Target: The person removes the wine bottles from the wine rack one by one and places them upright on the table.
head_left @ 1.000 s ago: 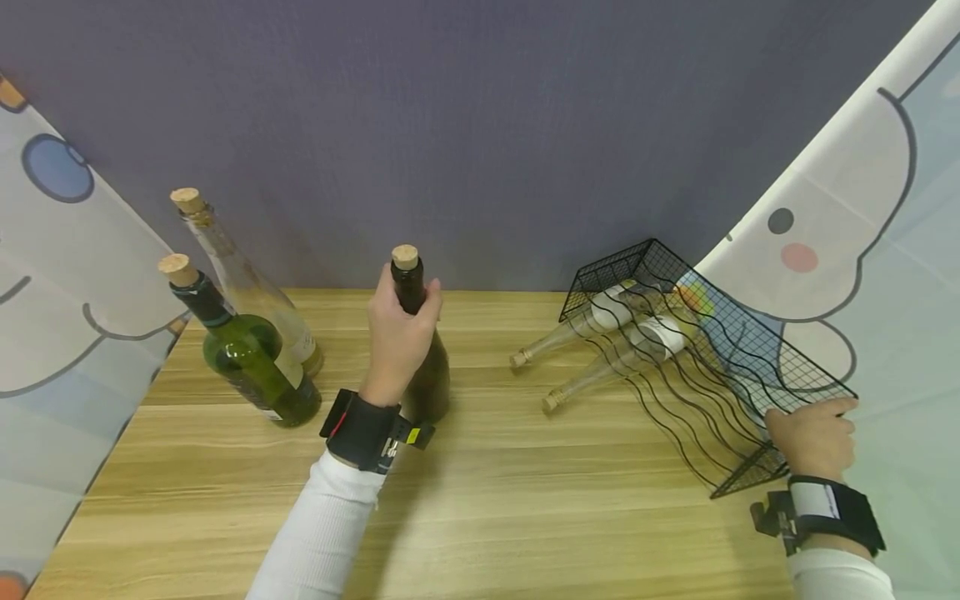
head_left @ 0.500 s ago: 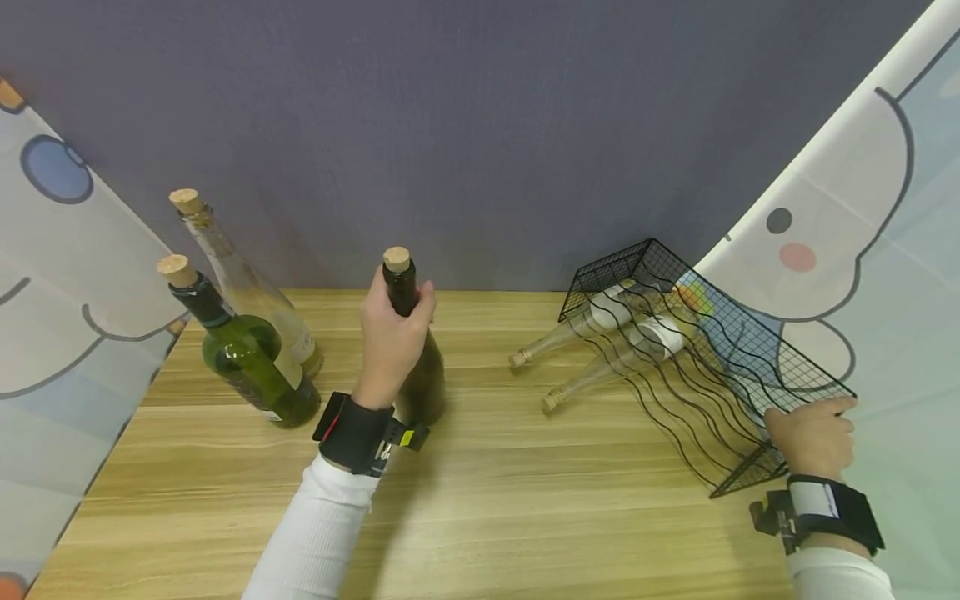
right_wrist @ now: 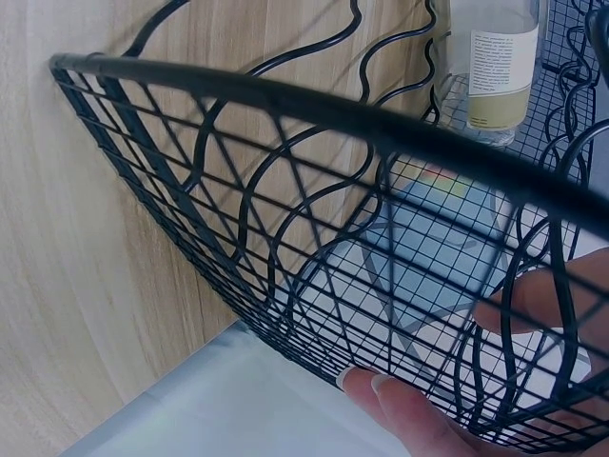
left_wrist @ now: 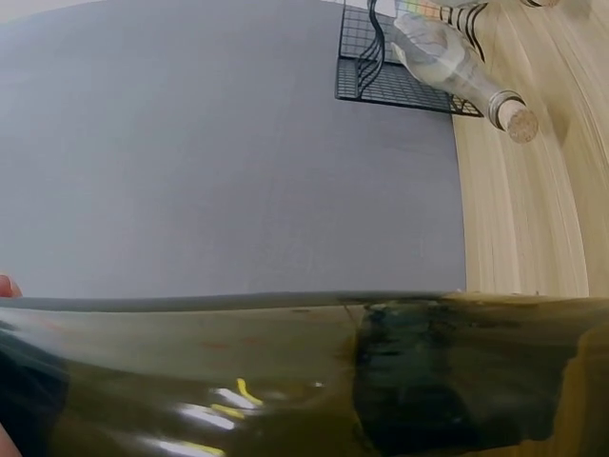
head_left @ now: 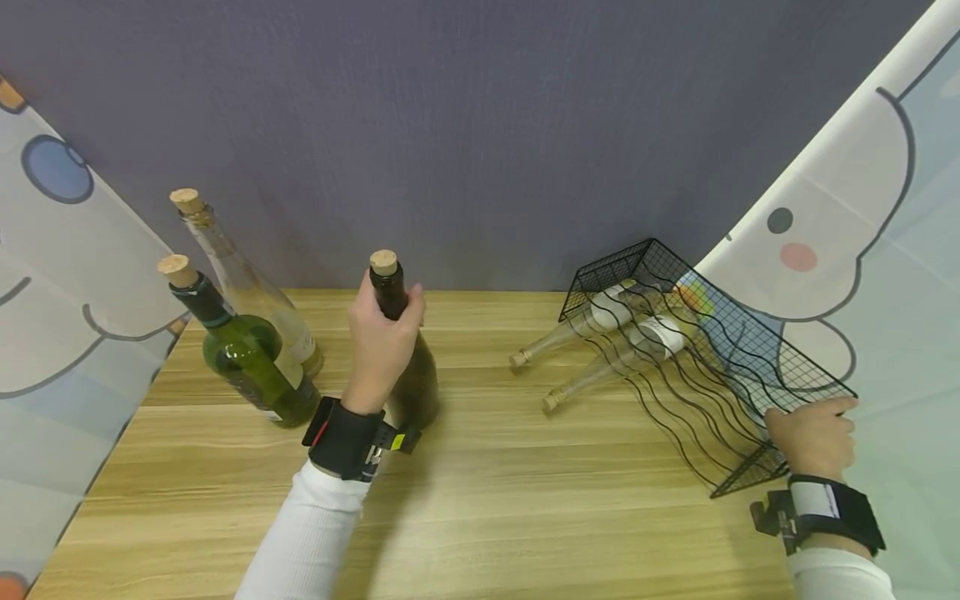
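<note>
My left hand [head_left: 382, 346] grips a dark, cork-stoppered wine bottle [head_left: 417, 387] by its neck; the bottle leans slightly, and I cannot tell whether its base touches the table. Close up, the dark bottle [left_wrist: 285, 381] fills the lower part of the left wrist view. At the right, my right hand [head_left: 812, 435] holds the near corner of a black wire rack [head_left: 720, 400], fingers curled round its mesh [right_wrist: 381, 276]. Two clear corked bottles lie in the rack, a farther one [head_left: 566, 333] and a nearer one [head_left: 600, 379], necks pointing left.
A green corked bottle [head_left: 258, 358] and a clear corked bottle [head_left: 251, 287] stand at the left of the wooden table [head_left: 525, 517]. Behind the table rises a grey panel [head_left: 465, 150]. A patterned sheet [head_left: 825, 242] hangs beside the rack on the right.
My left hand and the dark bottle have shifted a little to the left, towards the standing bottles. The right hand and the rack have stayed in place.
</note>
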`<state>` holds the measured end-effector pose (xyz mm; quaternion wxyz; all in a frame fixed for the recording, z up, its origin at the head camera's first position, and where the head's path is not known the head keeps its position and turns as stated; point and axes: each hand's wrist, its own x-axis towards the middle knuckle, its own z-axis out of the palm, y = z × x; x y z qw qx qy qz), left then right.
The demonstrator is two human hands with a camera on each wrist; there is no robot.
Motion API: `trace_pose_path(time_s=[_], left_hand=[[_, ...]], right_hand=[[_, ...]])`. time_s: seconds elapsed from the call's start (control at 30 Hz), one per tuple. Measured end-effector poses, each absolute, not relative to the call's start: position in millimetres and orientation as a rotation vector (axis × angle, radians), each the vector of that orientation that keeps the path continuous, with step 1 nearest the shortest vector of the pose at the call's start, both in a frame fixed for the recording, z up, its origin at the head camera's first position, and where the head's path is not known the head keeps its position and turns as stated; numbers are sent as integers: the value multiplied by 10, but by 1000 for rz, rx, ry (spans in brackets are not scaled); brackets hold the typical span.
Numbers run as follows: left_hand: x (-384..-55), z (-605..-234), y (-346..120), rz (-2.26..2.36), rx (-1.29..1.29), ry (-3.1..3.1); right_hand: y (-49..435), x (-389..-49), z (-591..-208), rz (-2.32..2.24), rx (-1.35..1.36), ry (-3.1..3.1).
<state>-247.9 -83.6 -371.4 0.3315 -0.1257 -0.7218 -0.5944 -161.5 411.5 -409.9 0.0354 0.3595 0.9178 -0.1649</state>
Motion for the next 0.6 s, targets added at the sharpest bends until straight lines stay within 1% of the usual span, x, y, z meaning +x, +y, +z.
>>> trace_pose_path(time_s=[0.6], left_hand=[[-2393, -3707, -983, -1561, -288, -1860]], right_hand=[[4100, -1594, -4091, -509, 1092, 2824]])
